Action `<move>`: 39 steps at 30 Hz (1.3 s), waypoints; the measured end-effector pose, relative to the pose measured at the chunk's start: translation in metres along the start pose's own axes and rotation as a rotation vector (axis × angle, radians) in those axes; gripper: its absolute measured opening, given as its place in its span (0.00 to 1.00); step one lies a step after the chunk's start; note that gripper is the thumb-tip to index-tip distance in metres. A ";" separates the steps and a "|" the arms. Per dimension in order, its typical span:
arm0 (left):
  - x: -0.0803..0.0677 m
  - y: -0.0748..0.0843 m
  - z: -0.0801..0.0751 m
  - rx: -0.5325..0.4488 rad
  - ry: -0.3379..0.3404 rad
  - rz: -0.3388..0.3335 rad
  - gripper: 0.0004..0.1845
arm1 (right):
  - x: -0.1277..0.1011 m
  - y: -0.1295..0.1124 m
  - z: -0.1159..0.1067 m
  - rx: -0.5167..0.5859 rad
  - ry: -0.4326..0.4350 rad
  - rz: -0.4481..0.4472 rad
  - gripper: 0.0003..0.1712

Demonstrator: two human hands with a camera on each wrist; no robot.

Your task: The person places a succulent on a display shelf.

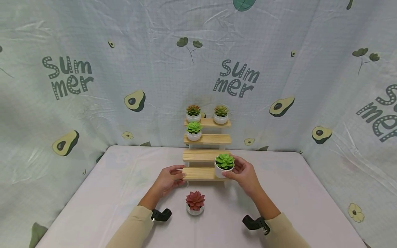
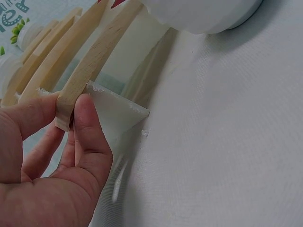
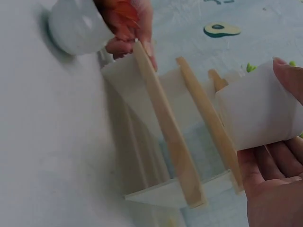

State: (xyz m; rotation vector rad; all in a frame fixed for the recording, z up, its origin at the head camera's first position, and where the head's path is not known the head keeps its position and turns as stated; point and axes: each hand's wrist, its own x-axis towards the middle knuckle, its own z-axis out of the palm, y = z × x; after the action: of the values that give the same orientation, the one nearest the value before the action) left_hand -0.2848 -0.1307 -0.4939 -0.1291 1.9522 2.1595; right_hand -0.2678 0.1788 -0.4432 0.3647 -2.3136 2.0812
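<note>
My left hand (image 1: 168, 179) pinches the left end of the lowest wooden board of a tiered plant stand (image 1: 198, 174). In the left wrist view the thumb is on one face of the board (image 2: 97, 59) and the fingers curl behind it. With my right hand (image 1: 246, 174) I grip a bright green succulent (image 1: 224, 161) in a white pot (image 3: 262, 111), thumb on one side and fingers on the other. The pot overlaps the right end of the lower boards in the head view. A red succulent (image 1: 195, 200) in a white pot stands on the table before the stand.
On the top board sit a reddish-green succulent (image 1: 193, 113) at left and an olive-green one (image 1: 221, 114) at right. Another green succulent (image 1: 194, 131) stands at the left of the board below. Behind the white table (image 1: 102, 203) hangs a printed cloth (image 1: 167, 79).
</note>
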 end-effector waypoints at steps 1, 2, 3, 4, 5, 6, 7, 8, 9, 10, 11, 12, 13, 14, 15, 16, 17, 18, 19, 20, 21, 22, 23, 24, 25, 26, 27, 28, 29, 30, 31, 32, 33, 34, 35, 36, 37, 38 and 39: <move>0.000 0.000 0.000 0.001 0.001 0.000 0.23 | 0.002 -0.001 -0.001 -0.002 0.000 0.000 0.45; 0.001 0.000 0.000 0.000 0.001 0.000 0.23 | 0.005 -0.003 -0.002 0.001 0.004 0.002 0.45; 0.001 -0.001 0.000 -0.002 0.002 0.001 0.23 | 0.008 -0.004 -0.002 -0.003 0.003 -0.001 0.44; 0.001 -0.001 0.000 -0.004 0.003 0.001 0.23 | 0.010 -0.005 -0.003 -0.005 0.005 -0.005 0.44; 0.002 -0.001 0.000 -0.006 0.004 0.001 0.23 | 0.013 -0.006 -0.003 -0.005 0.008 -0.009 0.43; 0.002 -0.002 -0.001 -0.006 0.005 0.001 0.23 | 0.015 -0.008 -0.003 -0.004 0.011 -0.012 0.43; 0.003 -0.002 -0.001 -0.005 0.006 0.001 0.23 | 0.017 -0.009 -0.003 -0.001 0.013 -0.017 0.42; 0.003 -0.002 -0.001 -0.005 0.007 0.000 0.23 | 0.019 -0.010 -0.004 0.000 0.014 -0.022 0.42; 0.003 -0.003 0.000 -0.005 0.008 0.000 0.23 | 0.021 -0.011 -0.004 0.005 0.015 -0.027 0.42; 0.003 -0.003 0.000 -0.005 0.009 -0.001 0.23 | 0.023 -0.012 -0.004 0.013 0.018 -0.030 0.42; 0.003 -0.003 0.000 -0.004 0.009 -0.001 0.23 | 0.025 -0.013 -0.004 0.015 0.023 -0.035 0.42; 0.003 -0.003 0.000 -0.004 0.008 0.000 0.23 | 0.027 -0.014 -0.005 0.020 0.026 -0.039 0.42; 0.003 -0.003 0.000 -0.003 0.007 0.001 0.23 | 0.030 -0.014 -0.006 0.017 0.029 -0.044 0.42; 0.003 -0.002 0.000 -0.003 0.006 0.001 0.23 | 0.032 -0.015 -0.007 0.022 0.033 -0.049 0.42; 0.003 -0.002 0.001 -0.002 0.005 0.002 0.23 | 0.035 -0.016 -0.007 0.023 0.037 -0.054 0.41; 0.002 -0.002 0.001 -0.002 0.004 0.002 0.23 | 0.037 -0.016 -0.008 0.020 0.041 -0.057 0.41; 0.002 -0.002 0.001 -0.001 0.003 0.002 0.23 | 0.040 -0.017 -0.009 0.023 0.039 -0.062 0.41; 0.002 -0.002 0.001 -0.001 0.004 0.002 0.23 | 0.043 -0.019 -0.009 0.028 0.035 -0.067 0.40; 0.002 -0.002 0.001 -0.002 0.004 0.002 0.23 | 0.046 -0.020 -0.010 0.031 0.031 -0.073 0.40; 0.002 -0.002 0.001 -0.003 0.005 0.000 0.23 | 0.048 -0.022 -0.010 0.041 0.028 -0.076 0.40; 0.002 -0.002 0.000 -0.004 0.005 -0.001 0.23 | 0.051 -0.024 -0.010 0.043 0.024 -0.079 0.39; 0.003 -0.002 0.000 -0.004 0.005 -0.002 0.23 | 0.053 -0.026 -0.010 0.049 0.020 -0.082 0.39; 0.003 -0.002 0.000 -0.003 0.005 -0.002 0.23 | 0.056 -0.027 -0.011 0.054 0.018 -0.084 0.39; 0.003 -0.002 0.000 -0.001 0.005 -0.002 0.23 | 0.059 -0.029 -0.011 0.053 0.016 -0.085 0.39; 0.003 -0.002 0.000 -0.001 0.004 -0.002 0.23 | 0.061 -0.031 -0.011 0.053 0.015 -0.087 0.39; 0.004 -0.002 0.000 0.000 0.003 -0.003 0.23 | 0.063 -0.032 -0.011 0.053 0.015 -0.087 0.39; 0.004 -0.002 0.000 0.002 0.002 -0.003 0.23 | 0.065 -0.033 -0.011 0.049 0.014 -0.088 0.39; 0.004 -0.002 0.000 0.003 0.000 -0.003 0.24 | 0.067 -0.035 -0.011 0.046 0.012 -0.087 0.39; 0.004 -0.002 0.000 0.003 0.000 -0.003 0.24 | 0.069 -0.036 -0.011 0.041 0.011 -0.087 0.39; 0.004 -0.002 0.000 0.002 -0.001 -0.002 0.24 | 0.071 -0.037 -0.011 0.036 0.009 -0.087 0.39; 0.004 -0.002 0.000 0.001 -0.002 -0.001 0.24 | 0.073 -0.038 -0.012 0.034 0.009 -0.086 0.39; 0.004 -0.002 0.000 0.002 -0.002 0.000 0.24 | 0.075 -0.038 -0.012 0.029 0.008 -0.084 0.39; 0.004 -0.002 0.000 0.001 -0.003 0.001 0.24 | 0.077 -0.039 -0.012 0.025 0.008 -0.084 0.39; 0.004 -0.002 0.000 0.000 -0.002 0.002 0.24 | 0.079 -0.040 -0.012 0.020 0.009 -0.084 0.38; 0.004 -0.002 0.000 -0.001 -0.002 0.002 0.24 | 0.081 -0.040 -0.012 0.013 0.011 -0.084 0.38; 0.004 -0.002 0.000 -0.002 -0.002 0.002 0.24 | 0.083 -0.040 -0.012 0.011 0.013 -0.081 0.38; 0.004 -0.002 0.000 -0.002 -0.001 0.001 0.24 | 0.085 -0.041 -0.012 0.005 0.017 -0.081 0.38; 0.004 -0.002 0.000 -0.003 0.000 0.000 0.24 | 0.087 -0.041 -0.012 0.005 0.020 -0.082 0.38; 0.004 -0.002 -0.001 -0.002 0.000 0.000 0.24 | 0.088 -0.042 -0.011 0.006 0.022 -0.081 0.38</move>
State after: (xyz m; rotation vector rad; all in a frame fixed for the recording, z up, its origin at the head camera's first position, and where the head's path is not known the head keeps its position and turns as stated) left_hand -0.2882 -0.1307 -0.4966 -0.1293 1.9497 2.1616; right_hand -0.3481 0.1715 -0.3867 0.4260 -2.2413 2.0443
